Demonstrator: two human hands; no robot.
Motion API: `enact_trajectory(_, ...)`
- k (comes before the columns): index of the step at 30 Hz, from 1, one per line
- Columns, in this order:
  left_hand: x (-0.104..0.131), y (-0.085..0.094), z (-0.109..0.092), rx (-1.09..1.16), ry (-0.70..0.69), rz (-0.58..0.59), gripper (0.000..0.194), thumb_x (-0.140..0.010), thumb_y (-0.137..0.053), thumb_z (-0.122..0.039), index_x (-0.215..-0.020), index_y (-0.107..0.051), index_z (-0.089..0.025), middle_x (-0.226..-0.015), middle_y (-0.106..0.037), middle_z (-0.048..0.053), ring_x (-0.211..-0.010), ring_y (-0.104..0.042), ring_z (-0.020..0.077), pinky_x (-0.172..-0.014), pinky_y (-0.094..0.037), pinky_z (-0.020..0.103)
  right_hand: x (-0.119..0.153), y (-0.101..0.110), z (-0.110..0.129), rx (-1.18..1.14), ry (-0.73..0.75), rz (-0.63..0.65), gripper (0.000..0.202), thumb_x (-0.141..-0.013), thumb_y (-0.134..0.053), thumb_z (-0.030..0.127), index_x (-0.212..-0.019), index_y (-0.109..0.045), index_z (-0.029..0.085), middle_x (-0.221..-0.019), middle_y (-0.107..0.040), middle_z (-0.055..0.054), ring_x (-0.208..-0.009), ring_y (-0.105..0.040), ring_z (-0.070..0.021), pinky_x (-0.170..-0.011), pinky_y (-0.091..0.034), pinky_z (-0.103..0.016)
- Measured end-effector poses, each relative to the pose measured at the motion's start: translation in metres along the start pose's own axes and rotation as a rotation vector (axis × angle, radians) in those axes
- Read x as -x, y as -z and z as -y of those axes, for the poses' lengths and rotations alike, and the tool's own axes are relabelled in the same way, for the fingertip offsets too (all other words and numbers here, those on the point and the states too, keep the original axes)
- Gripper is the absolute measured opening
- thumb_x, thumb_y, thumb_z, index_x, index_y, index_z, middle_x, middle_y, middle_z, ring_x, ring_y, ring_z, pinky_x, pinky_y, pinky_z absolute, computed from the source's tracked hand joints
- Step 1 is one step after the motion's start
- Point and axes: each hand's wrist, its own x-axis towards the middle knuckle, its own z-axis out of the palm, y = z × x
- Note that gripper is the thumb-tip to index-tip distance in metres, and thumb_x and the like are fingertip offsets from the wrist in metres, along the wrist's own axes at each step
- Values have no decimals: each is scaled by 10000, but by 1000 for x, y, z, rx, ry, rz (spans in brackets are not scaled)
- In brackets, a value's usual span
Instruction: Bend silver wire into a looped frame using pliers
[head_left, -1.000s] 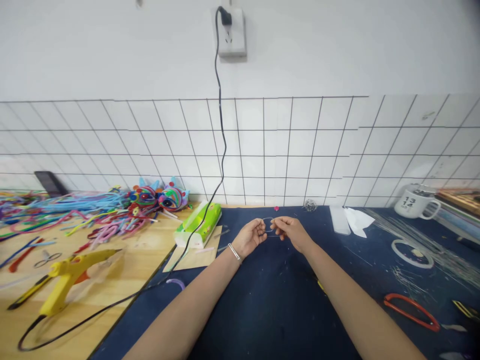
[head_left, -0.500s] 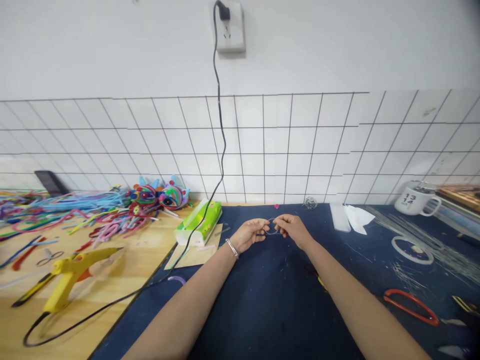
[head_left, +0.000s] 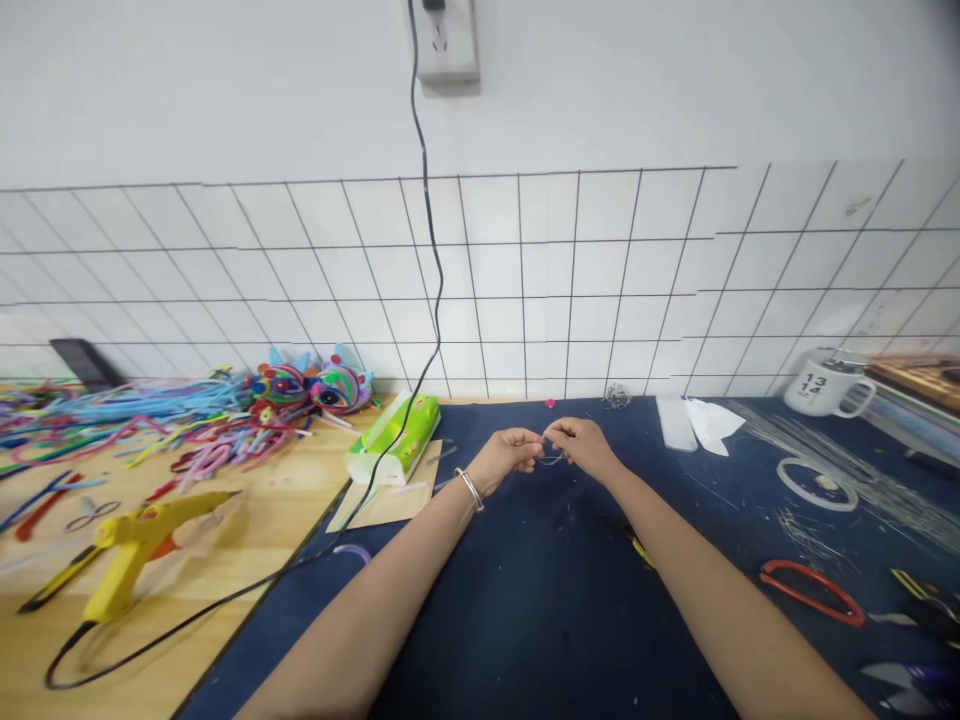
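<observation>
Head camera view: both hands work close together over the far part of the dark blue mat (head_left: 540,610), forearms reaching in from the near edge. Left hand (head_left: 504,460): thumb and fingertips drawn together in a pinch, with no visible gap, on a thin wire (head_left: 553,461). Right hand (head_left: 585,446): likewise pinched, fingers curled, on the same wire. The wire bows in a small curve between and just below the fingertips, lifted off the mat; its ends are hidden by the fingers. The two-sided pinch presumably gives fine control of a springy, slender piece, each hand steadying what the other bends.

The mat's dark colour probably helps pale wire stand out. Loose straight wires (head_left: 855,470) lie at the right, with red-handled scissors (head_left: 814,592) nearer the person, both seemingly sited for the right hand. A wire ball (head_left: 617,396) and a pink bead (head_left: 550,404) sit at the far edge beyond the hands, apparently out of the way.

On bare wood at the left, a yellow glue gun (head_left: 139,540) lies on its side, beside a utility knife (head_left: 61,580). Its black cable (head_left: 441,290) hangs down the wall and crosses a green tissue pack (head_left: 409,445), likely keeping the central work area unobstructed.
</observation>
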Motion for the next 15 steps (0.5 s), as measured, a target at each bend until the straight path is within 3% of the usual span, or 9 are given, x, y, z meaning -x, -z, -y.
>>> enact_trajectory(9, -6, -1, 5, -142, -75, -140, 262, -641, -695, -303, -795, -618, -106, -630, -635, 37, -530, -591, 109, -460, -449, 191, -5, 1, -2, 17, -40, -73, 179, -719, -543, 346, -727, -624, 186, -587, -597, 18, -411, -517, -79, -393, -435, -183)
enact_trajectory(15, -7, -7, 9, -221, -140, -178, 255, -683, -657, -312, -841, -607, -118, -663, -643, 46, -592, -614, 128, -522, -482, 217, -11, 6, -9, -93, -76, -242, 238, -744, -507, 394, -775, -589, 172, -659, -622, -12, -439, -540, -85, -409, -464, -194)
